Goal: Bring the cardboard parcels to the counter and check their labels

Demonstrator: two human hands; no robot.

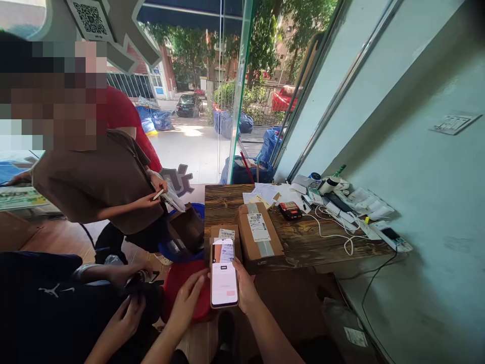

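My right hand (245,288) is wrapped round the right edge of a smartphone (224,283), whose lit screen shows a label picture above a pale page. Just left of the phone is my left hand (189,293), its fingers bent and close together, with the fingertips near the phone's left edge; whether they touch it or hold anything is unclear. Behind the phone, a small carton (227,233) with a white label is partly hidden. A larger taped carton (260,235) lies beside it on the wooden table (303,247).
A red-and-black device (290,211), papers (265,192) and white cables (322,227) lie on the table. A red stool (182,288) and a blue bin (195,207) stand left. People are close on the left, one in a brown shirt (102,177).
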